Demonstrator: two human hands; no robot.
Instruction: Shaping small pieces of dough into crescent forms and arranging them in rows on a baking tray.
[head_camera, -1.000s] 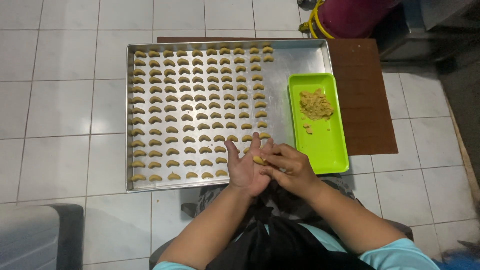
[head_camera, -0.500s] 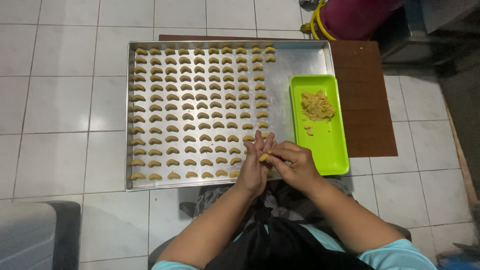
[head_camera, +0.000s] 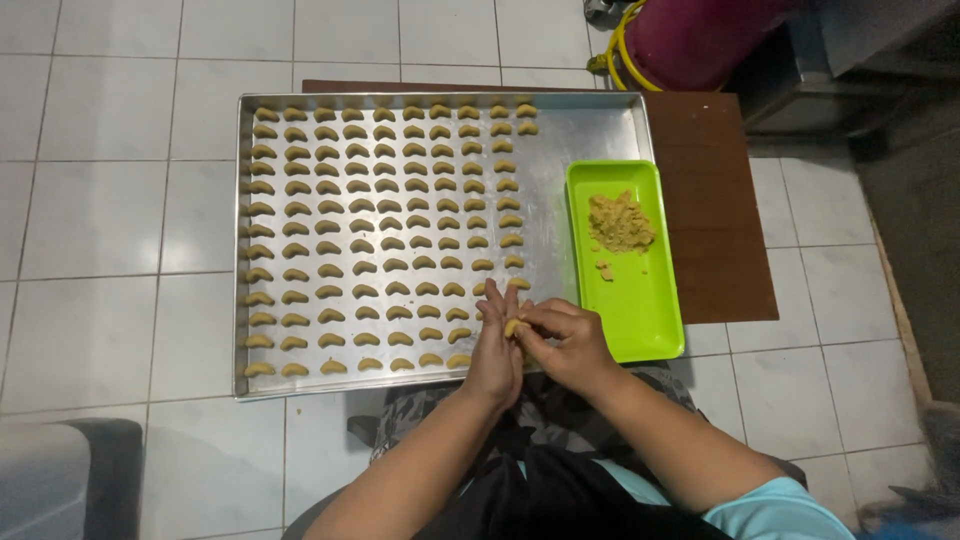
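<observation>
1. The small piece of dough (head_camera: 512, 327) sits just below the centre of the frame, pale tan and soft-looking, pinched between your two hands over the near edge of the baking tray.
2. Your right hand (head_camera: 562, 345) has its fingertips closed on the dough piece; the grip is tight, with the fingers curled in and no gap showing.
3. Your left hand (head_camera: 497, 345) is held flat and upright, palm pressed against the dough and the right fingertips; its fingers are straight and together, so it presses rather than clasps.
4. The baking tray (head_camera: 590, 130) is a wide rectangle of dull, scuffed metal with a low raised rim, filling the middle of the frame. A bare strip of it shows along its right side.
5. Rows of crescent cookies (head_camera: 370, 220) cover most of the tray. They are small, curved, matte and tan, lying apart from one another in neat columns.
6. The green tray (head_camera: 640, 310) lies just right of your hands, a smooth, glossy plastic rectangle with rounded corners, resting on the right part of the metal tray.
7. A crumbly lump of dough (head_camera: 620, 222) lies in the upper half of the green tray, with a few loose bits beside it.
8. A dark brown wooden board (head_camera: 720, 200) shows under the trays at right, set on a white tiled floor (head_camera: 100, 200).
</observation>
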